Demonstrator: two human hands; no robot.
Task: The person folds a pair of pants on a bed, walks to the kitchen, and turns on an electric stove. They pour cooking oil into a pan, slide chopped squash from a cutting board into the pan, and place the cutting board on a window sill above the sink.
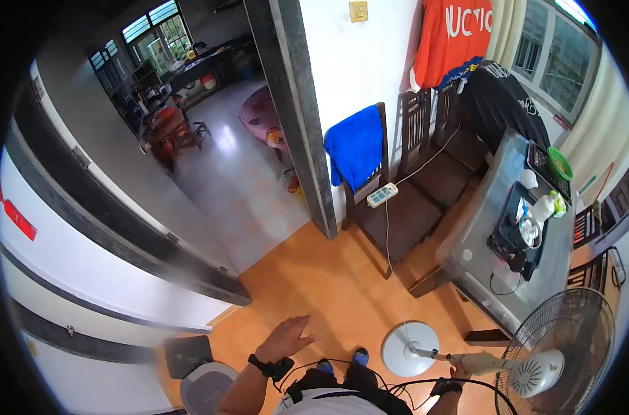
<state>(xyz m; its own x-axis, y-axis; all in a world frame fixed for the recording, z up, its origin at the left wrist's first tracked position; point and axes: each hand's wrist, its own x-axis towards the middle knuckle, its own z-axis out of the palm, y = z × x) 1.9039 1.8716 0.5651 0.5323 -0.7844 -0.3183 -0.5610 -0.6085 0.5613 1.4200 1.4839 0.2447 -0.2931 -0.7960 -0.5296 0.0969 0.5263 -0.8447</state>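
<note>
My left hand (290,337) is held out over the floor with its fingers stretched, holding nothing. A black strap with a device sits on that wrist. My right hand (458,369) is closed around the pole of a standing fan (536,372), just below the fan's neck. The fan's round caged head is at the lower right, by the table. Its white round base (406,353) is on the orange floor, to the right of my feet. Black cables run across in front of my body to my right wrist.
A glass-topped table (480,245) at right carries a black tray (512,235) and a green basket (559,164). Dark chairs (397,221) line the wall, one bearing a power strip (382,196) and blue cloth (357,146). A grey bin (207,389) stands left; the doorway opens ahead.
</note>
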